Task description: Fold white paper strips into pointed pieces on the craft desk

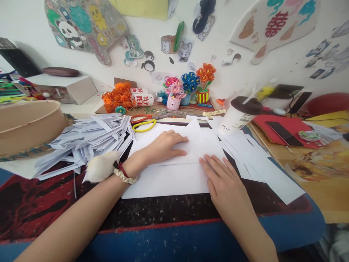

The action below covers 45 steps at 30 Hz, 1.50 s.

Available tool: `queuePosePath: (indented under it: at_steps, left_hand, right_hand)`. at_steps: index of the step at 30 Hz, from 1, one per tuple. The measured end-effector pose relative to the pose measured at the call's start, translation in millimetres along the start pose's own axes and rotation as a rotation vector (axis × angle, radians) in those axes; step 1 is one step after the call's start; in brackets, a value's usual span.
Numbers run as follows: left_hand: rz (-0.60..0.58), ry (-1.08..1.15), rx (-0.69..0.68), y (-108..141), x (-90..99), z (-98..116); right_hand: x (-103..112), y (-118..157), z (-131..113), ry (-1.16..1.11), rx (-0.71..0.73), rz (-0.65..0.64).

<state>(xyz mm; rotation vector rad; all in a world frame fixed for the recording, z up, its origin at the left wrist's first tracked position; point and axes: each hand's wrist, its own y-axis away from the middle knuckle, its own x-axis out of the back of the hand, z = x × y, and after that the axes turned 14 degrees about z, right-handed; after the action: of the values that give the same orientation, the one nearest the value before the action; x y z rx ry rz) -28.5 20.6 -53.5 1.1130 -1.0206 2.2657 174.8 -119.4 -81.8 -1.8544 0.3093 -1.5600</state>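
White sheets of paper [174, 182] lie flat in front of me on a dark mat. Across the upper sheet rests my left hand [166, 147], palm down, its thumb and fingers apart with nothing held. A fluffy white ornament and a beige band circle that wrist. My right hand [222, 174] lies flat with stretched fingers, its fingertips touching a paper edge or fold near the middle. A pointed paper corner [195, 127] shows beyond the hands. To the left is a heap of folded paper strips [92, 142], and cut paper pieces [248, 153] spread on the right.
Scissors with yellow and red handles [144, 125] lie behind the strips. A lidded cup [237, 116] with a straw stands at back right. A beige round container [29, 123] is at far left. Pipe-cleaner flowers [174, 89] stand along the back, by the wall.
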Motion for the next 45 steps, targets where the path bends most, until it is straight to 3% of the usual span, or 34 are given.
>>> queuePosePath:
  at_steps: [4, 8, 23, 29, 36, 41, 45]
  left_hand:
    - [0.009, 0.012, -0.004, 1, -0.4, 0]
    - [0.009, 0.02, 0.006, 1, -0.2, 1]
    - [0.01, 0.039, -0.009, 2, -2.2, -2]
    - [0.011, 0.044, -0.004, 2, -0.8, 0]
    - [-0.039, 0.041, 0.02, 2, 3.1, -1]
    - [-0.141, 0.09, 0.022, 4, 10.9, -7]
    - [-0.141, 0.116, 0.009, 5, 11.7, -9]
  right_hand:
    - [-3, -6, -13, -0.083, 0.061, -0.002]
    - [-7, -10, -24, -0.152, 0.035, 0.008]
    - [-6, -18, -26, -0.051, 0.11, -0.085]
    - [-4, -20, -29, -0.089, 0.167, -0.027]
    - [-6, -21, -37, -0.215, 0.169, -0.079]
    - [-9, -23, -40, -0.209, 0.187, -0.044]
    - [-11, -25, -44, -0.19, 0.203, -0.014]
